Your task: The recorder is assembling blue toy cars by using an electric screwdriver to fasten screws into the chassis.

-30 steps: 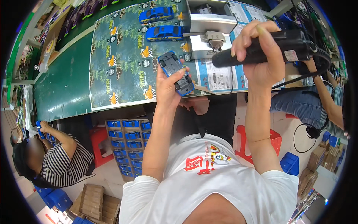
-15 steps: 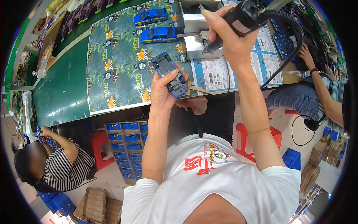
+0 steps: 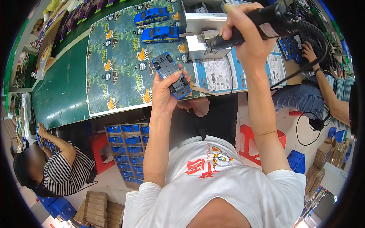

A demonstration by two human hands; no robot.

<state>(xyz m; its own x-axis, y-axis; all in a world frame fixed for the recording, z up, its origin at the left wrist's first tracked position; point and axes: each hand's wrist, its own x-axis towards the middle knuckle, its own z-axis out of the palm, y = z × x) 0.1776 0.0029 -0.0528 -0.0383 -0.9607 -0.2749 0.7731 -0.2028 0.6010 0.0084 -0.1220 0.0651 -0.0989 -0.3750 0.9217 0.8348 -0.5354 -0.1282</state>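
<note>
My left hand (image 3: 162, 93) is closed round a blue toy car (image 3: 164, 65), turned so that its black underside with wheels faces up. The thumb presses across the underside. A black electric screwdriver (image 3: 274, 23) is gripped in my right hand (image 3: 254, 43), with its cable curving away to the right. The screwdriver's narrow end points left and meets the front of a silver metal box (image 3: 196, 52), where a small metal fitting sits; whether the tip touches it I cannot tell. Two blue toy cars, one nearer (image 3: 161, 34) and one farther (image 3: 152, 16), stand upright left of the box.
Patterned printed sheets (image 3: 121, 76) cover part of the green table (image 3: 57, 95). A cardboard tray of blue cars (image 3: 128, 152) stands below its edge. Red stools (image 3: 247, 140) are on both sides. A person in stripes (image 3: 64, 171) sits left; another person's hand (image 3: 310, 52) works at right.
My right hand has shifted right, and the screwdriver leans over more toward level, its narrow end still at the metal box. The left hand and its toy car have barely moved.
</note>
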